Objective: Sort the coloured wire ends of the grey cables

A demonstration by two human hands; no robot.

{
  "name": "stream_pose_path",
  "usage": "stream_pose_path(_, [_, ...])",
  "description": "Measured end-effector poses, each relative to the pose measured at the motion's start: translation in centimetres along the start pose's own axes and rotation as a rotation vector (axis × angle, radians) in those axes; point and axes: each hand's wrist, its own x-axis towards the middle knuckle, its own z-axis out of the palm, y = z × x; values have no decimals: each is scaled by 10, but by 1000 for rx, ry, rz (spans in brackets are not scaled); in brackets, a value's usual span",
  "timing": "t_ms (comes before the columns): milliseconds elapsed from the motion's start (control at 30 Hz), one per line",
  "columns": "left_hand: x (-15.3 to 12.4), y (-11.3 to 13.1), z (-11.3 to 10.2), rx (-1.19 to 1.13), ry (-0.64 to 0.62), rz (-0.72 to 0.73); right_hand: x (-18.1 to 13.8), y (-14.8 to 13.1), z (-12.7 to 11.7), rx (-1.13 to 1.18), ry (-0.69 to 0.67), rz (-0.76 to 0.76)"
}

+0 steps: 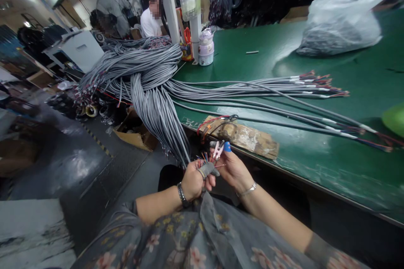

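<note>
My left hand (193,181) is closed around the end of a grey cable, and thin coloured wires (205,158) fan out above its fingers. Grey covers wrap some of those fingertips. Close on the right, my right hand (236,172) has a blue cover on its thumb and pinches a small pale pink clip-like tool (217,150) beside the wire ends. Its exact kind is too small to make out. A thick bundle of grey cables (159,113) hangs over the table edge down to my left hand.
Several grey cables with stripped ends (240,88) lie across the green table (268,67). A worn wooden block (252,136) with wires sits at the near edge. Further back are a plastic bag (344,21), stacked small tubs (206,47) and a post (168,4). Another person (151,21) sits beyond.
</note>
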Motion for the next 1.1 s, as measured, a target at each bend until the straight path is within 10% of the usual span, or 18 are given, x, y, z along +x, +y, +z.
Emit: stream_pose_path(1100, [3, -7, -1, 38, 45, 103, 3, -1, -1, -65, -1, -28])
